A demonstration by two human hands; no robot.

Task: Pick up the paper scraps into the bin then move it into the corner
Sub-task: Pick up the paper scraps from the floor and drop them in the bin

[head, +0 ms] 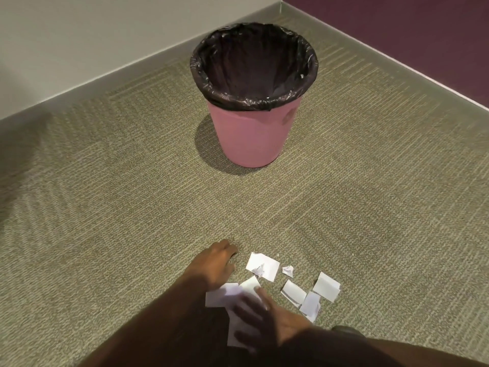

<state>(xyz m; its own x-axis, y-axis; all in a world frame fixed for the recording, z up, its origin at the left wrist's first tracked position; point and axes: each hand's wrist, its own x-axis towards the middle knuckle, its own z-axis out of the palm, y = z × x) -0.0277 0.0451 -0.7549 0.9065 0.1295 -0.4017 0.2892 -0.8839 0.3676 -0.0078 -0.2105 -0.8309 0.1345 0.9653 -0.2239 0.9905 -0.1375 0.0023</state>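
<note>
**A:** Nearest first: what are the hands doing?

**B:** The right grip (266,316) lies with fingers spread flat on the closest of the paper scraps (264,264). It is blurred and pinches nothing that I can see. The left grip (217,263) rests knuckles-up on the carpet (105,207) just beside them. Its fingers bend under, so I cannot tell whether it holds anything.

**A:** And the scraps, measured from the bin?

**B:** All are on the floor, well short of the bin (251,133), on the person's side of it. I see none inside.

**A:** How will they handle?

**B:** Featherlight, thin and limp, I'd judge, and some are creased. Rake them together, then pinch a raised edge. The bin looks like light plastic with a loose black liner (254,62). Take it by the rim, though the liner may slip.

**A:** Any writing?

**B:** None legible. There is a faint mark on the bin's side that I cannot read. The corner (280,7) lies beyond the bin.
</note>
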